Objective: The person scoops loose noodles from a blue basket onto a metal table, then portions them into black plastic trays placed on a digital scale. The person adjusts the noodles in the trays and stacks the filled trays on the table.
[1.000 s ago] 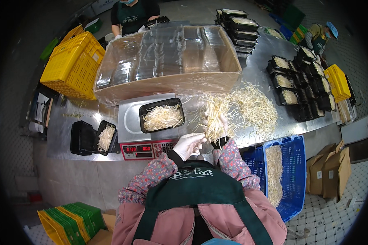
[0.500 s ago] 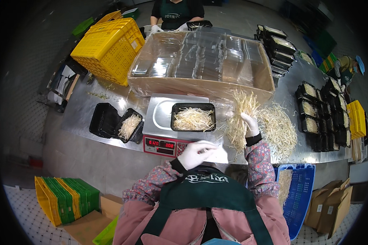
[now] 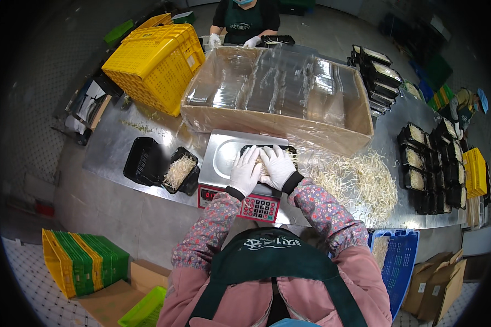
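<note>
My left hand (image 3: 245,172) and my right hand (image 3: 279,168), both in white gloves, lie side by side over a black plastic tray (image 3: 294,152). Their fingers are stretched out and seem to press down on the bean sprouts in it, mostly hidden beneath them. This tray rests on the steel plate of a red digital scale (image 3: 215,163). To its left sits an open, two-part black tray (image 3: 141,162) with bean sprouts (image 3: 179,172) in one half. A loose heap of bean sprouts (image 3: 373,188) spreads over the steel table, right of my right hand.
A plastic-lined carton (image 3: 278,121) of clear lids stands behind the scale, with a yellow crate (image 3: 153,68) to its left. Filled trays (image 3: 414,158) are stacked at the right. Below the table edge is a blue basket (image 3: 403,267). A co-worker (image 3: 245,22) stands opposite.
My right hand has let go of its bunch of sprouts and moved left onto the tray. My left hand has moved up from the scale's front to join it.
</note>
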### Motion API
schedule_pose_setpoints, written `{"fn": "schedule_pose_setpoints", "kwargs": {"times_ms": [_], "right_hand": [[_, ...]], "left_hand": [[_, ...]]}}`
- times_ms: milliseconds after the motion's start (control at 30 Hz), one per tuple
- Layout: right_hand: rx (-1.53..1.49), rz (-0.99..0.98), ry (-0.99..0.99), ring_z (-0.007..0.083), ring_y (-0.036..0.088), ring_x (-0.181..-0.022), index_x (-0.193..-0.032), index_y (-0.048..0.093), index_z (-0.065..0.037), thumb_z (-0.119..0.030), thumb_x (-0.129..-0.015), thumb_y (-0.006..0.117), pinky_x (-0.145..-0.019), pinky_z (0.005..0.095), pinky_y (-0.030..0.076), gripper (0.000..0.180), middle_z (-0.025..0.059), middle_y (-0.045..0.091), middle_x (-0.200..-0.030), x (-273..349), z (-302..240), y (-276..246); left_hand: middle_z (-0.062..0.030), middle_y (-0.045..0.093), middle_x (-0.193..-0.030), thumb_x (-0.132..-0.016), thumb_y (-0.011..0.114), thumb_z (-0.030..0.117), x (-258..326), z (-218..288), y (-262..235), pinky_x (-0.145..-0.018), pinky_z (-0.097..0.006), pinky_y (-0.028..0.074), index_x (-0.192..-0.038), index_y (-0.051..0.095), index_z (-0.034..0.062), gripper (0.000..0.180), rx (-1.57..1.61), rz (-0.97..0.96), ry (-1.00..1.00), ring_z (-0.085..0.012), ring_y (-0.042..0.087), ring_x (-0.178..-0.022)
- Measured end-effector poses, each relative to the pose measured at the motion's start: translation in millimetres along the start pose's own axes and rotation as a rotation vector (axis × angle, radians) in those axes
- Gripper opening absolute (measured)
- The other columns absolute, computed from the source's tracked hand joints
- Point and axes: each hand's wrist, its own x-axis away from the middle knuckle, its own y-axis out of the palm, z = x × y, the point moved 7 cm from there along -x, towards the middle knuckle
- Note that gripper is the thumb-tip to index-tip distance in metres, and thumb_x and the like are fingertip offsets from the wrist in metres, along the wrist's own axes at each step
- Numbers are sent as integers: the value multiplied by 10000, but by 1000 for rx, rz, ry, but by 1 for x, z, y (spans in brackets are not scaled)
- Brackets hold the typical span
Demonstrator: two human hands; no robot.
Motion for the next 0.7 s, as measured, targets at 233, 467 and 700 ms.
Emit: {"fn": "schedule_pose_setpoints", "kwargs": {"times_ms": [233, 467, 700], "right_hand": [[-162, -90, 40, 434, 313, -1326, -1406, 312, -1, -528, -773, 619, -1060, 522, 293, 879, 236, 372, -1412, 5, 13, 23], [-627, -8, 72, 328, 296, -1368, -1421, 370, -76, -294, -730, 783, -1122, 401, 258, 834, 189, 358, -1456, 26, 77, -77], [-716, 142, 521, 271, 379, -1333, -1415, 386, -84, -277, -713, 817, -1097, 414, 295, 846, 138, 428, -1422, 108, 175, -111]], "left_hand": [[-152, 505, -1344, -899, 472, 209, -3, 4, 3, -1110, -506, 216, -1329, 472, 33, 465, -50, -30, -12, -320, 432, -1276], [-196, 430, -1399, -881, 594, 149, -11, -18, -54, -1106, -361, 288, -1380, 405, 1, 554, 399, 58, -68, -307, 381, -1326], [-199, 453, -1364, -934, 533, 165, -14, -72, -159, -1077, -338, 322, -1349, 406, -68, 492, 486, 244, -237, -251, 419, -1289]]}}
